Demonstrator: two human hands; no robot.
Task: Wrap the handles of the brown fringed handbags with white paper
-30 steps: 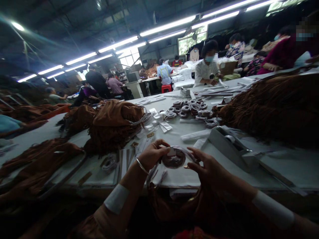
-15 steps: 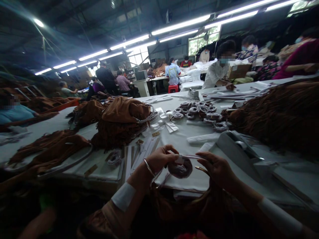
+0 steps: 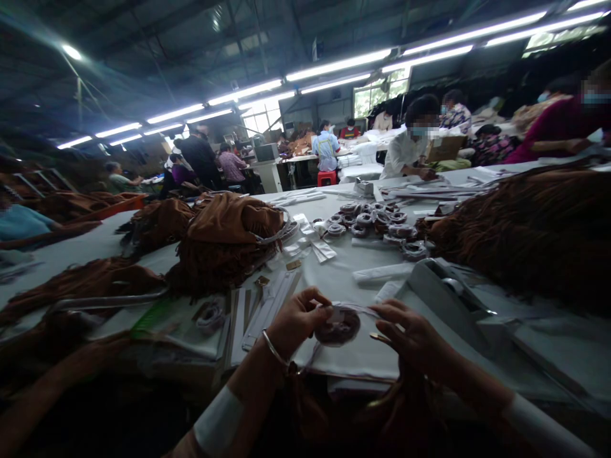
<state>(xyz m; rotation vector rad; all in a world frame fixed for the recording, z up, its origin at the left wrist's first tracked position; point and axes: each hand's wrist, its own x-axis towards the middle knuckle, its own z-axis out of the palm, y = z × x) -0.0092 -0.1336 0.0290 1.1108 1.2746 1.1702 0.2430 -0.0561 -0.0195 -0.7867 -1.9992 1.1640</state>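
Note:
My left hand (image 3: pixel 296 321) pinches the left side of a small coiled strap wrapped in clear plastic (image 3: pixel 338 327), held just above the white table (image 3: pixel 344 270). My right hand (image 3: pixel 413 337) is closed on the wrap's right side, where a thin clear strip runs off the top of the coil. A bangle circles my left wrist. A brown fringed bag lies dark in my lap (image 3: pixel 396 413), below the hands.
Several more wrapped coils (image 3: pixel 370 219) lie mid-table. A grey tape dispenser (image 3: pixel 446 292) stands right of my hands. Brown fringed bags (image 3: pixel 224 238) are piled left, a large fringed heap (image 3: pixel 529 229) right. White paper strips (image 3: pixel 267 302) lie left. Other workers sit beyond.
The view shifted slightly. Both hands kept hold of the wrapped coil and lowered a little toward me; the right fingers pulled the clear strip sideways.

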